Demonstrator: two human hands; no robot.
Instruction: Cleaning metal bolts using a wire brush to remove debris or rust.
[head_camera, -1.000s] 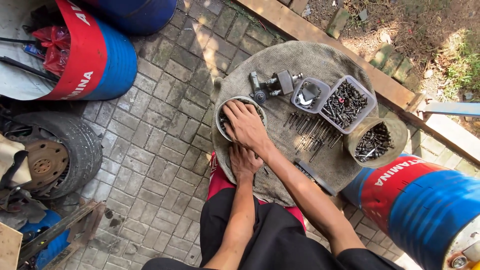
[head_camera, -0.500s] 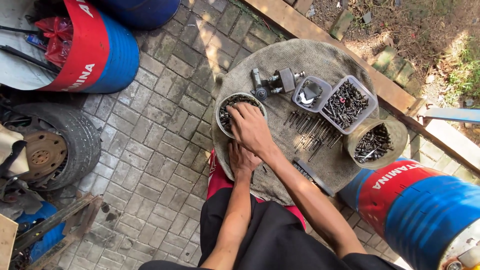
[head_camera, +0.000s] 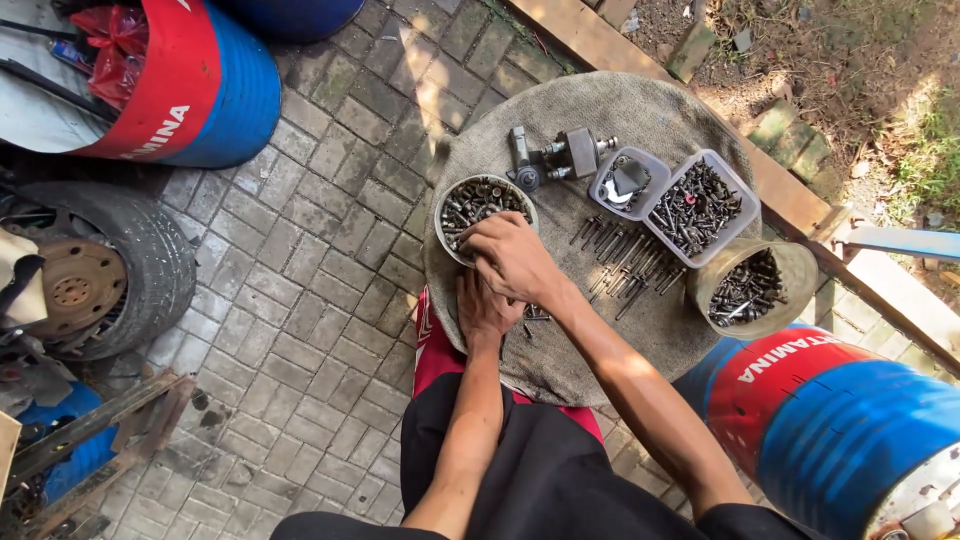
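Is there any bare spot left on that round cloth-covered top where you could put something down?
Yes: the top edge of the cloth, above the metal fitting, is bare, and so is the near edge below the loose row of bolts. The middle is crowded: round bowl, two plastic tubs, a jar, with both hands, left hand and right hand, beside the bowl.

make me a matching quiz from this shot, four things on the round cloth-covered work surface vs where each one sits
Things:
1. round metal bowl of bolts
2. small clear square tub
3. loose row of long dark bolts
4. round clear jar of screws

Places:
A. far right edge, beside the red and blue drum
B. bare cloth at the centre, below the square tubs
C. left side, under the right hand
D. top, next to the larger clear tub

Pairs: 1-C, 2-D, 3-B, 4-A
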